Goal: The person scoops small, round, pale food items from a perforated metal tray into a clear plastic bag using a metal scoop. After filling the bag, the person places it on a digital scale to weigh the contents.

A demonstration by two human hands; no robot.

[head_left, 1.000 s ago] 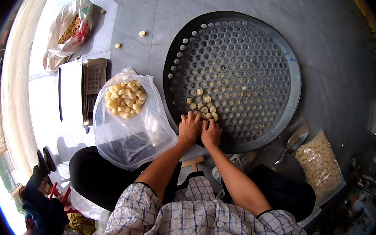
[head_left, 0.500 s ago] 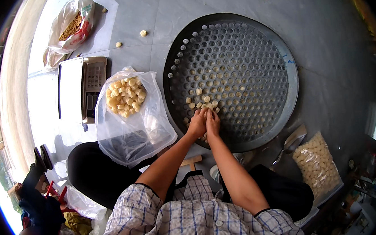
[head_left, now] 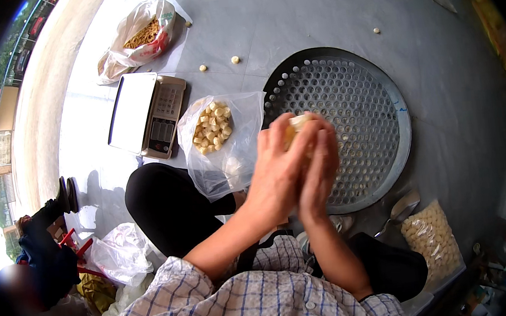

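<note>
My left hand [head_left: 274,171] and my right hand [head_left: 318,173] are raised and cupped together, fingers curled around a bunch of pale cream chunks [head_left: 298,122]. Only a few chunks show at the top of the cupped hands; palms and fingers cover the rest. Below them on the floor lies a large round dark metal sieve [head_left: 403,116] with rows of round holes. My hands hide its left-hand part. Just left of my hands, a clear plastic bag [head_left: 242,104] lies open, with similar chunks [head_left: 212,128] heaped inside.
A flat-topped weighing scale [head_left: 166,111] stands left of the bag. Beyond it sits a white bag [head_left: 115,58] of brown bits. Stray chunks [head_left: 235,60] dot the grey floor. A metal scoop [head_left: 404,205] and a full clear bag [head_left: 435,244] lie at right. Another person [head_left: 46,251] is at far left.
Both hands have come up off the sieve with a bunch of chunks gathered between them. The whole view has shifted, so the floor things appear further right.
</note>
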